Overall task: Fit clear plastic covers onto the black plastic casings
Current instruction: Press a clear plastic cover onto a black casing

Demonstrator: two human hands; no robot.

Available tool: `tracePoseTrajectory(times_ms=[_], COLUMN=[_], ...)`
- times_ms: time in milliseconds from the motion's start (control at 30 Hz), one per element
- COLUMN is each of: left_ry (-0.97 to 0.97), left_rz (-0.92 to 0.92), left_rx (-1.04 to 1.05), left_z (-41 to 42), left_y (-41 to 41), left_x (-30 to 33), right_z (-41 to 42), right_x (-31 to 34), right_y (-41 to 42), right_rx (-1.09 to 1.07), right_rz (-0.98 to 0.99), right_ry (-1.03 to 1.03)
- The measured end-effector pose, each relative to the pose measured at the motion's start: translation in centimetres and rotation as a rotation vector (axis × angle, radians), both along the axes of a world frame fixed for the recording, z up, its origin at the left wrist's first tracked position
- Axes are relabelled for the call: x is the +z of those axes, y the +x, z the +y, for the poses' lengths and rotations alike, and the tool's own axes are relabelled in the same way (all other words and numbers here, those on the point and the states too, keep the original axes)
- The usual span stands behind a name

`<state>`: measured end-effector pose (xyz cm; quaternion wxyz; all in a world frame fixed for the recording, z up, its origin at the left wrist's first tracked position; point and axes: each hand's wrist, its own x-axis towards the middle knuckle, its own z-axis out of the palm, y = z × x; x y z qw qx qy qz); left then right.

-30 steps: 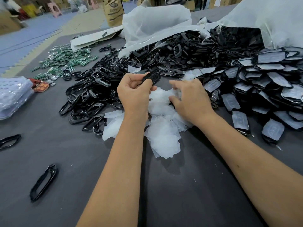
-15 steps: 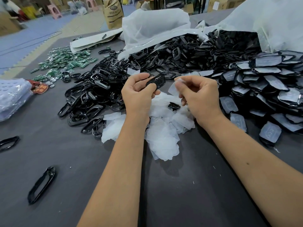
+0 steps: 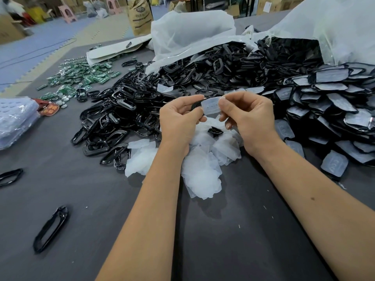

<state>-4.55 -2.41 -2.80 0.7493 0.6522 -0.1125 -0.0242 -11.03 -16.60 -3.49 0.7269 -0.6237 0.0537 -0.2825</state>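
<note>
Both hands are raised together over the middle of the dark grey tabletop (image 3: 81, 199). The left hand (image 3: 178, 122) grips a black casing (image 3: 196, 105) between thumb and curled fingers; only a short curved stretch of it shows above the hand. The right hand (image 3: 249, 118) pinches a clear cover (image 3: 212, 106) between thumb and forefinger and holds it against the end of that casing, so the two parts touch in the gap between the hands. The cover shows a row of small raised bumps.

Directly below the hands lies a loose heap of clear covers (image 3: 203, 175), spreading toward the lower centre of the frame, with one small black piece (image 3: 215, 131) resting on top of it. To the left of the hands and running up to the upper centre is a large pile of bare black casings (image 3: 125, 110). On the right side of the frame is a stack of casings with covers already on them (image 3: 334, 102).

Two single black casings lie apart from the piles: one at the lower left (image 3: 50, 229) and another at the left edge (image 3: 10, 176). Small green circuit boards (image 3: 85, 78) are scattered at the upper left. A clear bag (image 3: 16, 118) sits at the left edge, with a red tag (image 3: 48, 109) just beside it. White plastic sacks (image 3: 190, 31) lie open at the top, behind the black pile. A brown paper sack (image 3: 140, 15) stands on the floor beyond the tabletop.
</note>
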Motion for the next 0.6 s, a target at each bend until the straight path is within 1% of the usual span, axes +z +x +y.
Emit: tracePoseTrajectory(times_ms=[100,233,333,467,600], left_ry=[-0.027,-0.056,-0.051,-0.057,-0.078], left_rz=[0.009,0.021,0.056,0.085,0.099], left_rx=[-0.076,-0.111,-0.120,-0.099,-0.090], left_z=[0.00,-0.19,-0.17,-0.16,-0.13], left_y=[-0.30,-0.69,-0.66,-0.60,-0.80], left_x=[0.01,0.11,0.32,0.43,0.66], right_z=[-0.04,0.14,0.16,0.06,0.15], right_x=[-0.03,-0.61,-0.75,-0.74,-0.73], right_y=[0.00,0.34,0.48,0.56,0.47], right_rx=[-0.012,-0.158,-0.236,-0.278,-0.283], right_rz=[0.016,0.069,0.074,0.091,0.103], right_ry=[-0.028,-0.224,-0.306,-0.347,-0.335])
